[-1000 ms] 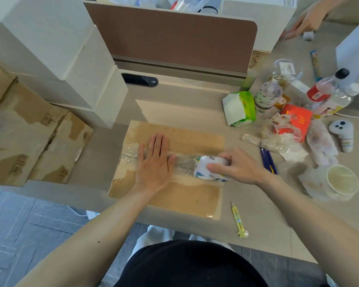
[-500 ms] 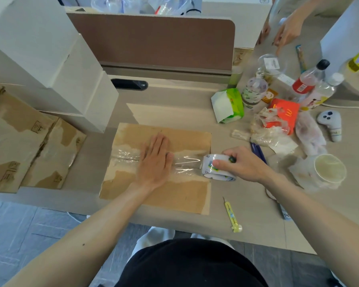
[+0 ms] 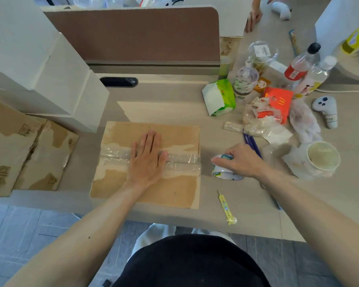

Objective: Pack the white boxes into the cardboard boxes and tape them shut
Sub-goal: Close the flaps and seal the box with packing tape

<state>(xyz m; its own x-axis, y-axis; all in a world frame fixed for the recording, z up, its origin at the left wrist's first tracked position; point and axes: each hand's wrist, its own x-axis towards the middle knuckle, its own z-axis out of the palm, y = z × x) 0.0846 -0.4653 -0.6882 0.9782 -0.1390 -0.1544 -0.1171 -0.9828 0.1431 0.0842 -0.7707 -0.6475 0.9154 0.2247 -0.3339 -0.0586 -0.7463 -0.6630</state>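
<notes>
Your left hand (image 3: pixel 147 160) lies flat at the centre of the frame, fingers (image 3: pixel 151 141) straight and together, pressing the clear tape strip (image 3: pixel 182 162) that runs across the closed cardboard box (image 3: pixel 174 193) on the tabletop (image 3: pixel 164 108). Your right hand (image 3: pixel 240 160), just right of the box, curls its fingers over the tape roll (image 3: pixel 224 172) and grips it. The white boxes (image 3: pixel 39 65) stand stacked in the upper left, and a yellow cutter (image 3: pixel 226 208) lies below the roll.
</notes>
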